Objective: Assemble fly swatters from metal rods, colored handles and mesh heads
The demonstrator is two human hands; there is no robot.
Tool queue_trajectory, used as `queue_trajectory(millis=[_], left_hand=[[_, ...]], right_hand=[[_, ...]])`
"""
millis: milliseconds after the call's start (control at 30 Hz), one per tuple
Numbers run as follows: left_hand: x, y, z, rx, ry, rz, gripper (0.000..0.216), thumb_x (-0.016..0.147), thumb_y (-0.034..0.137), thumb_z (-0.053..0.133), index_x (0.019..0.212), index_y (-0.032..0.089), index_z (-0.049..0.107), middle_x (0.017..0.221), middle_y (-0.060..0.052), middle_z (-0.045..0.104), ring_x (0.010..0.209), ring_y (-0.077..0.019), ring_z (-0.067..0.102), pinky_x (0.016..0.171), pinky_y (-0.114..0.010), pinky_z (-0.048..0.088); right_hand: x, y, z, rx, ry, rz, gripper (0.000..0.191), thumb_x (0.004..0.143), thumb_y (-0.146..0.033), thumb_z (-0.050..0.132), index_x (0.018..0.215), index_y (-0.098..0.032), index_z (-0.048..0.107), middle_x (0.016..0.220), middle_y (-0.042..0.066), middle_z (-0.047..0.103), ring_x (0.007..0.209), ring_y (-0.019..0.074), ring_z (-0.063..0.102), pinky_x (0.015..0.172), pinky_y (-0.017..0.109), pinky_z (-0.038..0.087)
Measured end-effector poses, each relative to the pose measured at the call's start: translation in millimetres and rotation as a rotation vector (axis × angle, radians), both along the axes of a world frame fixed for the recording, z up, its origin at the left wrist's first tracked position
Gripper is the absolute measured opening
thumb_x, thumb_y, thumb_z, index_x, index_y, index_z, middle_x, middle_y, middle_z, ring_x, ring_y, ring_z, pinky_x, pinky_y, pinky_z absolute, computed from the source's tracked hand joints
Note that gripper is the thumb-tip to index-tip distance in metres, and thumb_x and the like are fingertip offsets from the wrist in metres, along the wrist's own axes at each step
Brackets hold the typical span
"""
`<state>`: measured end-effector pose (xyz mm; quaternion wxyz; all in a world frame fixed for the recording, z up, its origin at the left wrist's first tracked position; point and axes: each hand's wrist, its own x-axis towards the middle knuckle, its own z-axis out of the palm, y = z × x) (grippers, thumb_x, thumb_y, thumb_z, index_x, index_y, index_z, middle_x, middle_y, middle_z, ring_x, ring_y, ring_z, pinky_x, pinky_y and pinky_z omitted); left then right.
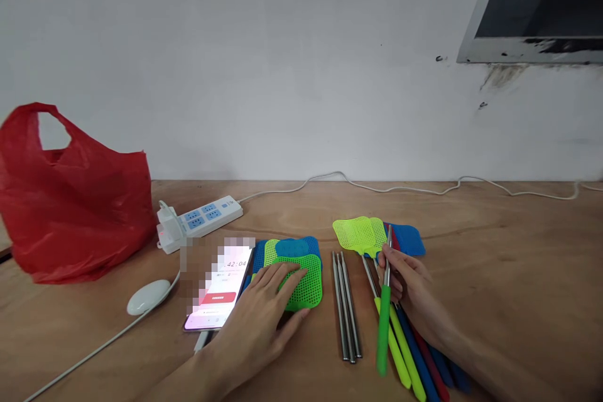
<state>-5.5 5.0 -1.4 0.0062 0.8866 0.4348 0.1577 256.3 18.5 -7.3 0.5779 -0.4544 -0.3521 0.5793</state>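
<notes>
My left hand (268, 311) lies flat with fingers spread on a stack of loose swatter heads (301, 270), green mesh on top, blue beneath. My right hand (407, 282) pinches a metal rod with a green grip (385, 320), held nearly upright over the table. Under that hand lie assembled fly swatters (360, 235): a yellow-green head on top, blue and red heads behind, with yellow, blue and red handles running toward me. Three bare metal rods (347, 304) lie side by side between my hands.
A phone (219, 292) with a lit screen lies left of the mesh stack. A white power strip (198, 220) with a cable, a white oval device (148, 296) and a red plastic bag (70, 201) stand on the left of the wooden table (518, 264). A white wall runs behind.
</notes>
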Motion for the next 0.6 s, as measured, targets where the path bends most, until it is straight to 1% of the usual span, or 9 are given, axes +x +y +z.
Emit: queue_trajectory(millis=[133,200,267,333,433,500,600], left_hand=[[-1,2,-4.0,-0.041,0.035,0.002,0.058,0.094,0.045,0.056,0.142,0.015,0.047,0.147,-0.016,0.050,0.136,-0.0367,0.045,0.109,-0.059,0.042],[-2,2,-5.3,-0.062,0.047,0.008,0.060,0.095,0.052,0.052,0.142,0.016,0.048,0.149,-0.016,0.049,0.138,-0.0366,0.043,0.110,-0.060,0.040],[-3,2,-5.3,-0.062,0.047,0.018,0.059,0.096,0.054,0.049,0.143,0.018,0.048,0.150,-0.015,0.047,0.140,-0.0358,0.041,0.112,-0.060,0.038],[-5,3,-5.2,-0.051,0.042,0.023,0.060,0.095,0.053,0.049,0.145,0.020,0.046,0.152,-0.014,0.045,0.142,-0.0355,0.038,0.112,-0.060,0.037],[-10,5,-6.5,-0.033,0.039,0.004,0.066,0.087,0.049,0.061,0.145,0.022,0.046,0.154,-0.013,0.043,0.143,-0.0374,0.035,0.114,-0.061,0.033],[-12,7,-7.7,-0.024,0.034,-0.016,0.071,0.079,0.042,0.068,0.145,0.024,0.047,0.153,-0.012,0.044,0.142,-0.0389,0.036,0.114,-0.063,0.030],[-12,9,-6.4,-0.025,0.031,-0.022,0.075,0.072,0.035,0.070,0.144,0.024,0.048,0.149,-0.013,0.049,0.139,-0.0397,0.040,0.114,-0.063,0.029]], right_hand=[[0,0,1.2,-0.009,-0.029,0.015,0.048,0.067,-0.061,0.080,0.062,-0.018,0.060,0.042,-0.009,0.033,0.041,0.0056,0.026,0.040,0.019,0.023],[0,0,1.9,-0.011,-0.043,0.020,0.049,0.067,-0.062,0.079,0.062,-0.018,0.060,0.042,-0.009,0.034,0.041,0.0057,0.026,0.040,0.019,0.024],[0,-1,2.6,-0.015,-0.055,0.023,0.049,0.067,-0.063,0.078,0.062,-0.018,0.060,0.042,-0.009,0.033,0.041,0.0059,0.026,0.041,0.019,0.024],[0,-2,3.4,-0.022,-0.062,0.031,0.050,0.067,-0.064,0.077,0.063,-0.018,0.060,0.043,-0.009,0.033,0.042,0.0061,0.026,0.041,0.019,0.023],[0,-3,4.9,-0.030,-0.071,0.042,0.050,0.067,-0.065,0.077,0.063,-0.018,0.060,0.044,-0.009,0.033,0.044,0.0064,0.024,0.041,0.019,0.022],[0,-4,5.6,-0.032,-0.081,0.049,0.049,0.067,-0.064,0.077,0.063,-0.018,0.060,0.046,-0.008,0.034,0.044,0.0067,0.024,0.041,0.020,0.021],[0,-4,6.0,-0.031,-0.092,0.050,0.048,0.067,-0.063,0.077,0.063,-0.018,0.060,0.047,-0.008,0.034,0.044,0.0069,0.023,0.041,0.021,0.021]])
